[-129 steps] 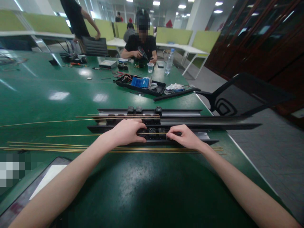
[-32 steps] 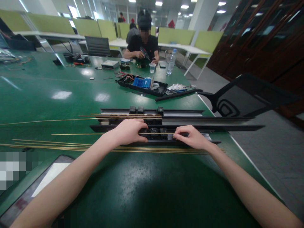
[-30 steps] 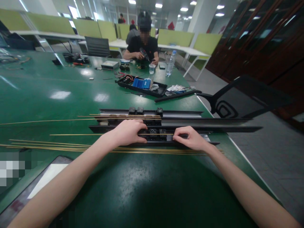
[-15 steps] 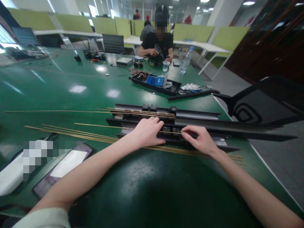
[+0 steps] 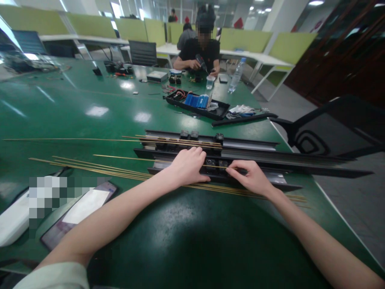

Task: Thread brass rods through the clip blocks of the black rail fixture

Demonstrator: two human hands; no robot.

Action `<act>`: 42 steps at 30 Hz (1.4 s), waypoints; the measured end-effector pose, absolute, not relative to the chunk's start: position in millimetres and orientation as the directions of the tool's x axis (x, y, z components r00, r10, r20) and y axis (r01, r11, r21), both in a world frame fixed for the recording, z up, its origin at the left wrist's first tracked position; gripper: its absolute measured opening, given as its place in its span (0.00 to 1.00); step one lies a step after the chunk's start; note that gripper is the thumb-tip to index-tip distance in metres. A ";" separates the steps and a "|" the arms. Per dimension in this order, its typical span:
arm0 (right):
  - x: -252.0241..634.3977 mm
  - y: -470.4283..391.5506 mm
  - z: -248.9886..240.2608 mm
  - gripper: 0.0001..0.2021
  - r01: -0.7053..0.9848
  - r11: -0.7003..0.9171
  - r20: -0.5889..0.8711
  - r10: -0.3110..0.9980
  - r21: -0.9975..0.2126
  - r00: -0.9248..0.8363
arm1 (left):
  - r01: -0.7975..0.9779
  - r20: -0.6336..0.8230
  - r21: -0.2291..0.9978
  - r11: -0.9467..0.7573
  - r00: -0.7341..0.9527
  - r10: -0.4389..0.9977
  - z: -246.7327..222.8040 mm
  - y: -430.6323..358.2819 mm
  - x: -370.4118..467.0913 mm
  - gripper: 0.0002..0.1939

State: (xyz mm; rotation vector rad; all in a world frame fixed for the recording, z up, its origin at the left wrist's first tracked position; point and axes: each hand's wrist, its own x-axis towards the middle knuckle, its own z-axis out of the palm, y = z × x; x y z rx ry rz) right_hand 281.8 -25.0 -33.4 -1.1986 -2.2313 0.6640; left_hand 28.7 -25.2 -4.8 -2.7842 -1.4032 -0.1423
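My right hand point(image 5: 248, 176) pinches the right end of a thin brass-coloured rod point(image 5: 120, 157) between thumb and fingertips. This rod passes over small black blocks point(image 5: 223, 164) set in the nearest black channel rail point(image 5: 285, 186). Spanning the same rail is my left hand point(image 5: 188, 166), its fingers curled over the far side and its thumb at the near wall. The palm hides part of the rod and whatever lies under it. Farther back, more rods point(image 5: 168, 140) lie across black blocks point(image 5: 219, 139) in the other rails point(image 5: 255, 143).
Several loose rods point(image 5: 90, 168) run along the near side of the rails. A phone-like device point(image 5: 57, 232) and a white object point(image 5: 15, 220) lie at left. Beyond are a black tray point(image 5: 221, 112), a bottle point(image 5: 236, 76) and a co-worker holding a power drill point(image 5: 201, 62).
My right hand has shifted slightly left, still pinching the rod's end. My left hand has stayed at nearly the same place on the rail.
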 end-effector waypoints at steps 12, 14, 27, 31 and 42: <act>285.3 -26.2 -32.0 0.17 0.578 0.454 0.187 0.867 -0.678 -0.461 | 0.795 0.102 -0.014 -0.607 0.605 0.790 -5.3 -22.5 29.0 0.28; 285.8 -26.8 -31.8 0.16 0.579 0.453 0.186 0.868 -0.678 -0.460 | 0.794 0.101 -0.013 -0.607 0.605 0.790 -5.2 -22.4 29.1 0.28; 289.0 -25.3 -29.8 0.16 0.571 0.445 0.177 0.869 -0.689 -0.463 | 0.792 0.090 -0.009 -0.611 0.609 0.788 -2.6 -23.0 28.9 0.28; 289.5 -25.0 -28.8 0.16 0.566 0.449 0.177 0.865 -0.691 -0.470 | 0.791 0.086 -0.003 -0.611 0.609 0.788 -2.5 -22.7 29.4 0.28; 292.5 -24.4 -28.7 0.16 0.571 0.451 0.165 0.861 -0.686 -0.482 | 0.789 0.088 -0.003 -0.615 0.613 0.785 -1.5 -23.1 29.0 0.28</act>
